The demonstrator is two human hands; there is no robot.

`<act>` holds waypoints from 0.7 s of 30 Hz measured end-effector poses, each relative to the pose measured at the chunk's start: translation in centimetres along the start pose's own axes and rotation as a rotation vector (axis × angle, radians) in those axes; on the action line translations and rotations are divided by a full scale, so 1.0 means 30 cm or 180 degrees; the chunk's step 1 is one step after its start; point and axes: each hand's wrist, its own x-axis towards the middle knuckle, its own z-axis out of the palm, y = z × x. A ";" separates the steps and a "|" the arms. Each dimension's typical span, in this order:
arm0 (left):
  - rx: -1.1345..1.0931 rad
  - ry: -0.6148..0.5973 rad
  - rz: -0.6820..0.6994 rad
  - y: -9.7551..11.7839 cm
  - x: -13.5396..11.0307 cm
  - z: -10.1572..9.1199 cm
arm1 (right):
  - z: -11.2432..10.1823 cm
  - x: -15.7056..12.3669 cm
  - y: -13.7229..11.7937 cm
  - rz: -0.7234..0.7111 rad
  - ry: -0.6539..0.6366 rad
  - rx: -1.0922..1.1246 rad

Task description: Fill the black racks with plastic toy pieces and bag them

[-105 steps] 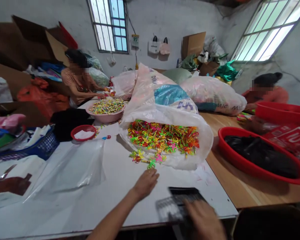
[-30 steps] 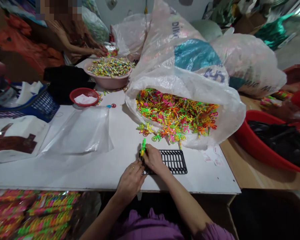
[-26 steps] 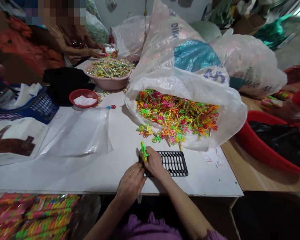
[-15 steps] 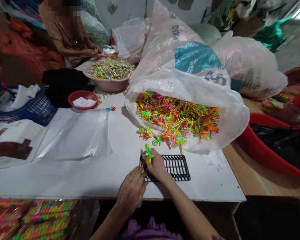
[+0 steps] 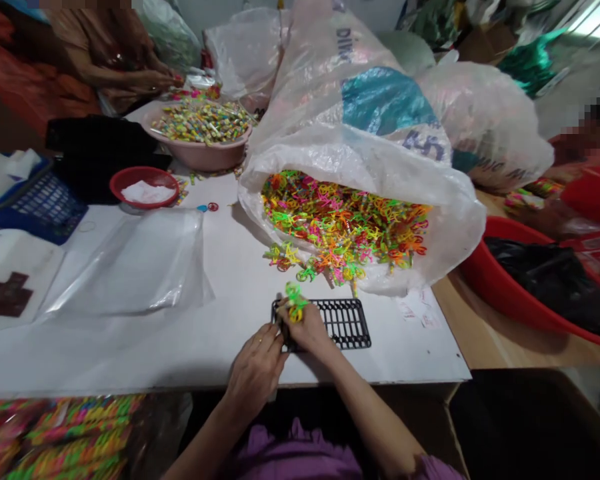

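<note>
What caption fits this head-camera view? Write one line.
Right hand holds a green plastic toy at a black rack; left hand beside it.

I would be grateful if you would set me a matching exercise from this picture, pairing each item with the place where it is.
Items:
1. Green plastic piece
2. Black plastic rack
3. Neon plastic pieces
4. White material

Places:
A. In a small red bowl
B. Flat on the white table
C. Held in the right hand
D. Heaped in a clear plastic sack

Right pairs: 1-C, 2-B, 3-D, 4-A.
</note>
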 end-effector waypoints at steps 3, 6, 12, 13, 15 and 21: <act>-0.0060 -0.0230 -0.0104 0.006 0.001 -0.006 | -0.005 0.032 0.006 -0.0020 0.0139 0.0172; -0.0100 -0.0414 -0.0185 0.012 0.003 -0.018 | 0.004 0.036 -0.004 -0.0411 -0.0038 -0.0627; -0.0073 -0.0286 -0.0188 0.013 0.000 -0.010 | 0.025 0.014 -0.038 -0.0475 -0.0208 -0.1539; -0.0051 -0.0235 -0.0153 0.009 0.000 -0.004 | 0.025 0.014 -0.038 -0.0488 -0.0222 -0.1580; -0.0002 -0.0117 -0.0054 0.001 -0.001 0.003 | 0.013 0.018 -0.031 -0.0504 -0.0237 -0.1587; 0.0096 0.0010 0.0016 -0.011 -0.066 -0.037 | -0.104 0.152 -0.031 -0.0898 -0.0870 -0.1170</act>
